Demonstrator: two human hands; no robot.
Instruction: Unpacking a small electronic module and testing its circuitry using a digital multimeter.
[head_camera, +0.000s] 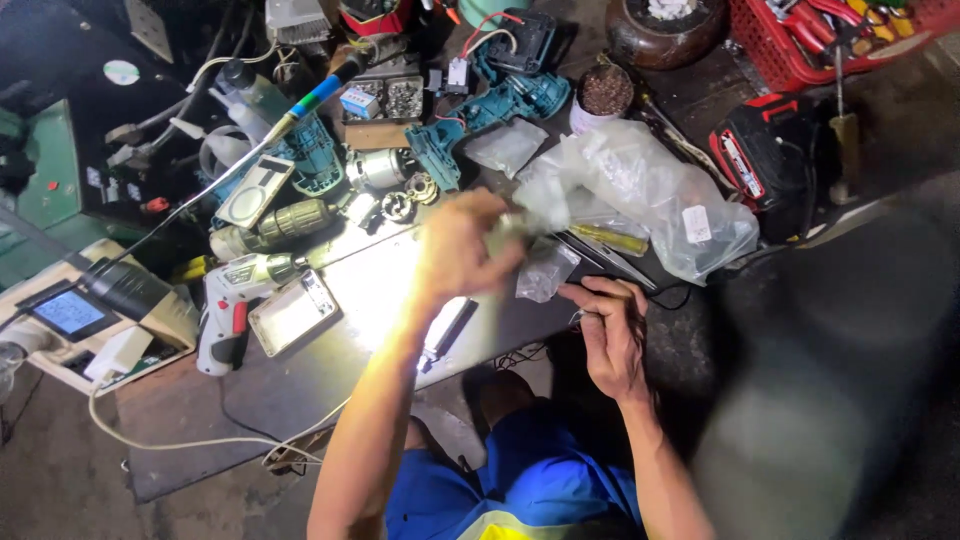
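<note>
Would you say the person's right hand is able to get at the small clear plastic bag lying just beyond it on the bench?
Probably yes. The right hand rests on the bench edge, and the small clear bag lies just beyond its fingertips with nothing between them. The raised, blurred left hand is beside that path, not across it.

Left hand (462, 245) raised over workbench (330, 370); right hand (610, 335) at bench edge; plastic bags (650, 190) behind; cordless screwdriver (235, 300) far left.

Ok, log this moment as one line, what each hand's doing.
left hand: raised, motion-blurred, grips pale item, kind unclear | right hand: on bench edge, fingers pinched, contents unclear | nearby: small clear bag
</note>
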